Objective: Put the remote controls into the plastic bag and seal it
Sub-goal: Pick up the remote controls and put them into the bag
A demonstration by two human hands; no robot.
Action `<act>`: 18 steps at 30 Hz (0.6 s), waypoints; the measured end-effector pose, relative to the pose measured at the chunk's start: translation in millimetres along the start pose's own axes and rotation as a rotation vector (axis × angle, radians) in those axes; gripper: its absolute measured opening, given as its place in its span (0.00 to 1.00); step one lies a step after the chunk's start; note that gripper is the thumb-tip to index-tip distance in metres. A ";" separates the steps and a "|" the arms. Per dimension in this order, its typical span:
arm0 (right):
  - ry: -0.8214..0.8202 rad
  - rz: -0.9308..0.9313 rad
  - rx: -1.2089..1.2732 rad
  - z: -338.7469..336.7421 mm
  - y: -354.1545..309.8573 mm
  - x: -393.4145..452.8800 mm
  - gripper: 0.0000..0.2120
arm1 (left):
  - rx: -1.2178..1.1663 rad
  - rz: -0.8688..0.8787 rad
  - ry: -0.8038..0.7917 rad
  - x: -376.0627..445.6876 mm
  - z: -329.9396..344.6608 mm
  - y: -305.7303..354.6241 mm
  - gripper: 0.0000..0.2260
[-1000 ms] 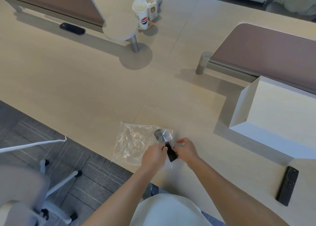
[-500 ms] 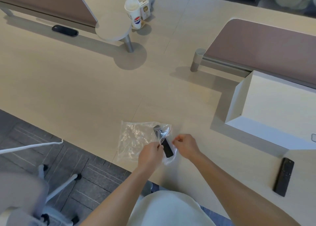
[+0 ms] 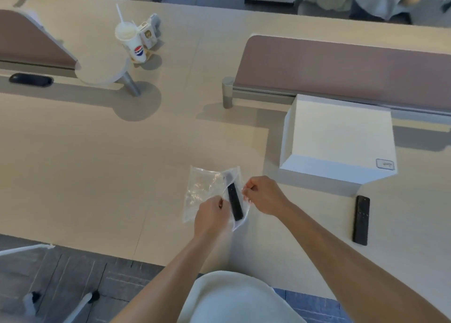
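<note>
Plastic bag [image 3: 207,192]: clear and crinkled, lying on the table [image 3: 97,176] at lower centre of the frame, its mouth turned toward the person.
Remote in bag [image 3: 234,201]: a slim black remote sits along the bag's right side, seemingly mostly inside.
Second remote [image 3: 361,220]: lies loose on the table at right of the frame, well apart from the bag and below the white box [image 3: 339,139].
Left hand [image 3: 211,216]: grip closed, pinching the bag's edge just left of the bagged remote.
Right hand [image 3: 264,195]: grip closed on the bag's opposite edge, just right of the remote.
Step in hand: likely spreading the mouth so the remote settles deeper.
Doing it well: hold both edges taut and apart, let the remote slide fully past the seal strip, and keep the mouth open for the second remote before pressing it shut.
Hard to make out: the seal strip itself, whether the remote's near end has passed the opening, and the fingertips, hidden behind the knuckles.
</note>
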State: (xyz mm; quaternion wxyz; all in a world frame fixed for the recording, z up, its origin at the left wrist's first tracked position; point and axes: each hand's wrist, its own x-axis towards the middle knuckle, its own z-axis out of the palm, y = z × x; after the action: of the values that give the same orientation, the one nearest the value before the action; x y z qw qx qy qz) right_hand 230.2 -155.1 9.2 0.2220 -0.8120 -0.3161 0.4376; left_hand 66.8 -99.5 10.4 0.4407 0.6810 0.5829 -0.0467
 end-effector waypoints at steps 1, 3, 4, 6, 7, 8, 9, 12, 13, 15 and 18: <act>0.012 0.011 -0.004 -6.5 6.0 -1.2 0.09 | 0.004 0.026 -0.004 -1.2 2.6 6.6 0.16; 0.038 0.038 -0.022 -17.0 16.9 -4.1 0.10 | -0.001 0.059 -0.015 -3.5 7.1 19.4 0.17; 0.053 0.053 -0.022 -21.8 22.9 -5.4 0.10 | 0.004 0.074 -0.015 -4.7 9.6 26.0 0.18; 0.073 0.075 0.037 -28.3 34.8 -9.0 0.11 | 0.029 0.100 -0.014 -7.9 14.1 37.6 0.19; 0.081 0.087 0.086 -30.6 40.6 -11.3 0.11 | 0.037 0.115 -0.020 -9.0 16.9 41.7 0.19; 0.089 0.102 0.142 -33.1 46.8 -14.3 0.10 | 0.050 0.130 -0.032 -9.8 21.0 45.0 0.19; 0.093 0.119 0.195 -34.5 52.1 -16.9 0.09 | 0.056 0.143 -0.048 -9.6 24.8 46.2 0.19; 0.139 0.210 0.334 -39.0 75.1 -27.3 0.07 | 0.104 0.191 -0.109 -9.2 38.5 49.5 0.16; 0.175 0.253 0.374 -41.0 85.9 -31.4 0.07 | 0.136 0.212 -0.122 -8.7 43.6 50.4 0.16; 0.320 0.350 0.405 -47.4 113.0 -40.3 0.08 | 0.204 0.267 -0.130 -9.1 53.7 52.9 0.16; 0.604 0.528 0.353 -60.1 166.2 -55.7 0.08 | 0.254 0.352 -0.147 -9.0 68.1 54.0 0.16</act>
State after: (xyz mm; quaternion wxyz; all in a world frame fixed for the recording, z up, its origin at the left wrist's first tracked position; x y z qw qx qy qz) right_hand 311.1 -316.2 -33.8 0.3203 -0.9061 0.0611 0.2694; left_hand 139.7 -147.2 3.7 0.3940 0.8171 0.4108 -0.0915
